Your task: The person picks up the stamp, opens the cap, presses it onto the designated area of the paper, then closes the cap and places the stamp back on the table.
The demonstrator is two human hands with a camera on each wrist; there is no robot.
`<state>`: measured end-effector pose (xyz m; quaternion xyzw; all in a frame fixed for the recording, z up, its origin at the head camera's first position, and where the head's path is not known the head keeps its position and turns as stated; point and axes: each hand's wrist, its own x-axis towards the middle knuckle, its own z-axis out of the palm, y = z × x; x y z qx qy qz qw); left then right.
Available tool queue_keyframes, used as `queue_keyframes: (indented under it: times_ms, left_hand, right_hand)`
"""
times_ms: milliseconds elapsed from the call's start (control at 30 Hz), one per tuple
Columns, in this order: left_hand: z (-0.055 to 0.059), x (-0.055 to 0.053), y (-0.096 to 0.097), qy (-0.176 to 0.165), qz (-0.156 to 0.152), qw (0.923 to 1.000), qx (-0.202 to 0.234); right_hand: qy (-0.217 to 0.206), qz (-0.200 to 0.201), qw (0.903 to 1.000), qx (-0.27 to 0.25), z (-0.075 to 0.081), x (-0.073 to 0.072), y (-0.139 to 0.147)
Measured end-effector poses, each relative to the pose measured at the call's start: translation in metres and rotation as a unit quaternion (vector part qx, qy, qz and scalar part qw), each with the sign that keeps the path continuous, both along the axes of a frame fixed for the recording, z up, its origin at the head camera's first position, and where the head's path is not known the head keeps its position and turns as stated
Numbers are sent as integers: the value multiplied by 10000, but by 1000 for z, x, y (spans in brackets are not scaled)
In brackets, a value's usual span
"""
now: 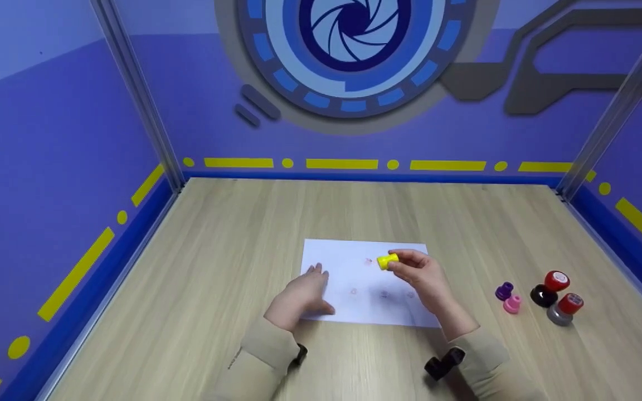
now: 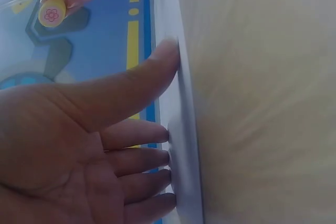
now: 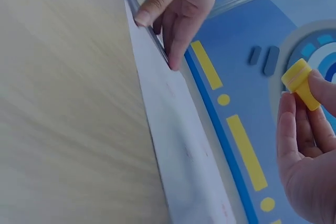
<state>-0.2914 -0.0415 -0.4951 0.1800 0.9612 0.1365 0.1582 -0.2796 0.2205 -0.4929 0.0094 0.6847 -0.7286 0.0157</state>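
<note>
A white sheet of paper lies on the wooden table with several small reddish stamp marks on it. My left hand presses its fingertips and thumb on the sheet's left part, fingers fairly straight. Above the right part of the paper, my right hand pinches a small yellow stamp between thumb and fingers, tilted and off the sheet. A pink flower design shows on the round face of the yellow stamp in the left wrist view. The right wrist view shows the thumb against its narrow end.
To the right of the paper stand a purple stamp and a pink stamp. Farther right are a red-and-black stamp and a red-and-grey stamp. Blue-purple panels wall the table at the back and sides.
</note>
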Motion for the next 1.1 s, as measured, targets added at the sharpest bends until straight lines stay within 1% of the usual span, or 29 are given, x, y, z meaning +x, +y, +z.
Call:
queue_keyframes:
  times_ms: [100, 167, 300, 467, 533, 667, 733, 767, 900, 967, 1033, 1100]
  left_hand:
    - [1, 0, 1, -47, 24, 10000, 34]
    - [2, 1, 1, -72, 28, 10000, 17]
    - [3, 0, 0, -91, 4, 9999, -58]
    - [3, -1, 1, -177, 34, 9998, -78]
    - [2, -1, 1, -200, 62, 9998, -69]
    - [2, 0, 2, -187, 95, 9997, -78]
    - [1, 0, 2, -189, 107, 9997, -88]
    - [1, -1, 2, -195, 108, 9997, -88]
    - [0, -1, 1, -195, 98, 9997, -81]
    - [0, -1, 1, -188, 93, 9998, -55]
    - [0, 0, 1, -164, 83, 9998, -39]
    - [1, 1, 1, -152, 77, 9999, -16]
  right_hand:
    - [106, -370, 9982, 465, 7, -3, 11]
    - [166, -581, 9949, 810, 13, -4, 21]
    - [180, -933, 9813, 1673, 24, -8, 47]
    - [64, -1351, 9527, 2722, 30, -12, 85]
    - [46, -1457, 9368, 3182, 30, -13, 100]
    - [-77, -1531, 9023, 4028, 28, -15, 126]
    - [-245, -1514, 8902, 4290, 27, -16, 135]
    - [-362, -1475, 8850, 4402, 27, -16, 139]
    - [-804, -1247, 8693, 4715, 23, -15, 150]
    - [-909, -1162, 8622, 4846, 20, -14, 154]
    - [-913, -1149, 8548, 4977, 17, -14, 157]
    - [-942, -1149, 8515, 5028, 14, -13, 159]
